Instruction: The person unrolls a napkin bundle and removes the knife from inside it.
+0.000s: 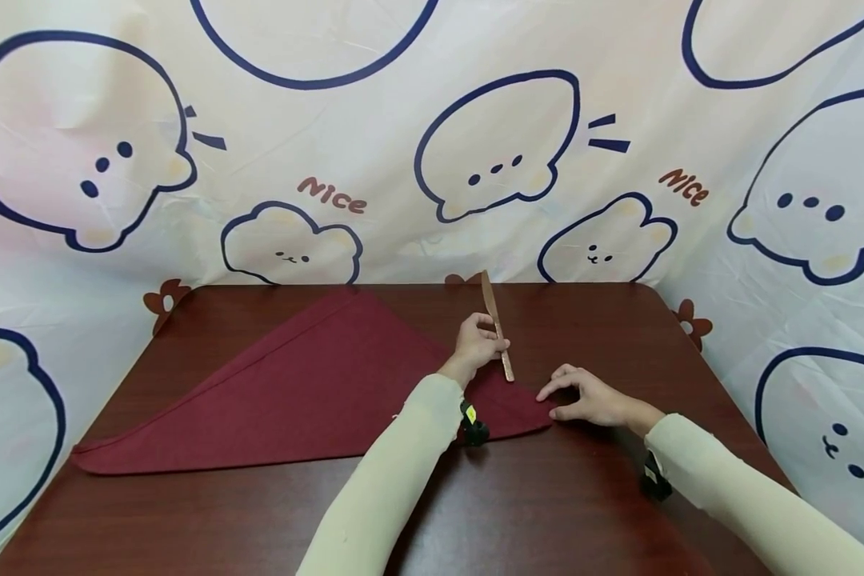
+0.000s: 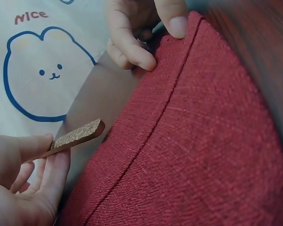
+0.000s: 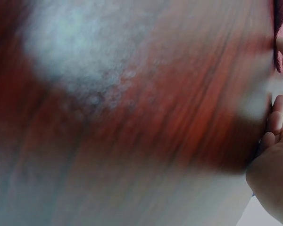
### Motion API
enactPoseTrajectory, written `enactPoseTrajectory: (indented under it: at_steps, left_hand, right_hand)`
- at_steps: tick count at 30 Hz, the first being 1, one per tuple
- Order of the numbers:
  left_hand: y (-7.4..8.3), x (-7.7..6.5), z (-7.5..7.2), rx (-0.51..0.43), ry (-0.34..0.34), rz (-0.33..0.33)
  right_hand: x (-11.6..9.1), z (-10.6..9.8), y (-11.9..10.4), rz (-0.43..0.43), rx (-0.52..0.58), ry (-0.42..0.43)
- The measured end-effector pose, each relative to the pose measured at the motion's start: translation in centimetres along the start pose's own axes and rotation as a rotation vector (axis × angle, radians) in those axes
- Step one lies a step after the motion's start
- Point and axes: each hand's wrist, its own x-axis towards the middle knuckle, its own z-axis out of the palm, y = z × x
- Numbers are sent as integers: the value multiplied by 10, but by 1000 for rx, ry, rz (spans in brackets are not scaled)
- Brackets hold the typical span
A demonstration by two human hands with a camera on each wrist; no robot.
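A dark red cloth napkin [image 1: 310,384], folded into a triangle, lies on the table. My left hand [image 1: 478,346] pinches a copper-coloured table knife [image 1: 491,300] between thumb and fingers, above the napkin's right part. The blade points to the far side; the textured handle end [image 2: 80,134] sticks out toward me. At the napkin's right corner is my right hand [image 1: 596,400], thumb and forefinger spread apart. Their tips are right at the cloth's edge in the left wrist view. Only part of the right hand [image 3: 278,155] shows at the edge of the right wrist view.
The brown wooden table [image 1: 518,512] has rounded far corners. A white curtain [image 1: 389,160] with cartoon drawings hangs behind it and along both sides. Dark wrist cameras [image 1: 474,428] sit below both sleeves.
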Motion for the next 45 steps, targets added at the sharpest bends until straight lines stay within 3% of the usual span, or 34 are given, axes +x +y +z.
enactPoseTrajectory:
  at_steps: [7, 13, 31, 45]
  left_hand:
    - [-3, 3, 2, 73, 72, 57]
    - [-10, 6, 5, 149, 93, 87]
    - [-12, 5, 21, 362, 245, 105]
    - [-12, 4, 20, 350, 250, 131]
  right_hand:
    - [2, 0, -1, 3, -3, -3]
    - [0, -1, -2, 8, -12, -2]
    - [-1, -1, -3, 25, 3, -4]
    - [-1, 0, -2, 12, 3, 2]
